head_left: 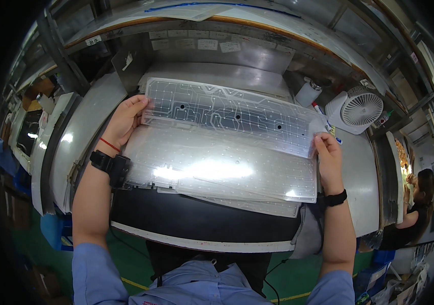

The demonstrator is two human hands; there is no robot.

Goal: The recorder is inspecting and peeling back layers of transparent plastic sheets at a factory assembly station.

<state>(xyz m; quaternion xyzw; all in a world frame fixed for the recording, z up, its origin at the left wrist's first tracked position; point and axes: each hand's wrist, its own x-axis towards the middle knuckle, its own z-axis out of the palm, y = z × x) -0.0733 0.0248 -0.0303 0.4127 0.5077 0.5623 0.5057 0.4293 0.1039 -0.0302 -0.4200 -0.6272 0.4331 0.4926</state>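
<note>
Transparent, rectangular plastic circuit sheet (217, 118) spans above a glossy stack of clear sheets (247, 170) on the black-topped table (202, 218), its ends pinched between thumb and fingers by left hand (128, 119) and right hand (331, 156). Probably light, flexible and crease-prone, it suits edge holds.

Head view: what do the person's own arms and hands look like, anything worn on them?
Both the left hand and right hand are bare, without gloves. The left wrist wears a thin red cord and a black strap with a boxy black module; the right wears a plain black wristband. Short light-blue sleeves cover the upper arms.
</note>
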